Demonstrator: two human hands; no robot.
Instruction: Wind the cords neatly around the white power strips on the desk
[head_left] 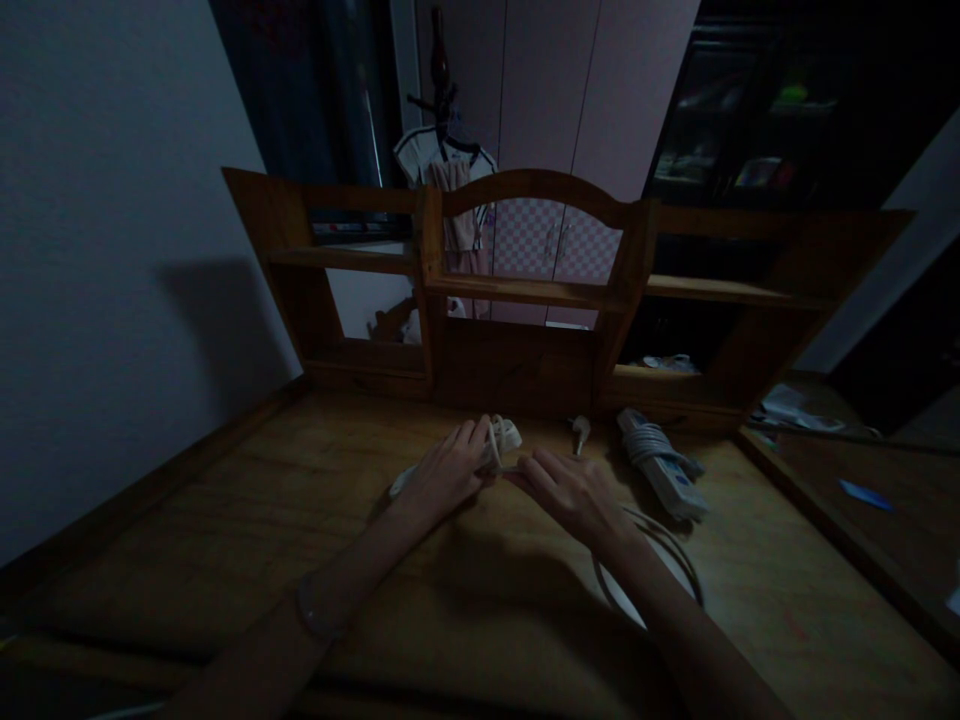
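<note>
My left hand (454, 462) is closed around a white power strip (510, 434), whose two ends stick out past the fingers. A few turns of pale cord pass around the strip beside my fingertips. My right hand (559, 485) pinches the power cord (667, 545) close to the strip. From there the cord runs in loose loops on the desk under my right forearm. Its plug (580, 430) appears to be the one lying just beyond my right hand. To the right rests a second power strip (664, 465) with grey cord wound tightly around it.
A wooden shelf unit (525, 290) stands along the back of the wooden desk (262, 520). The wall (112, 250) borders the left side. A raised wooden edge (840, 530) runs down the right, with a blue packet (865, 494) beyond it.
</note>
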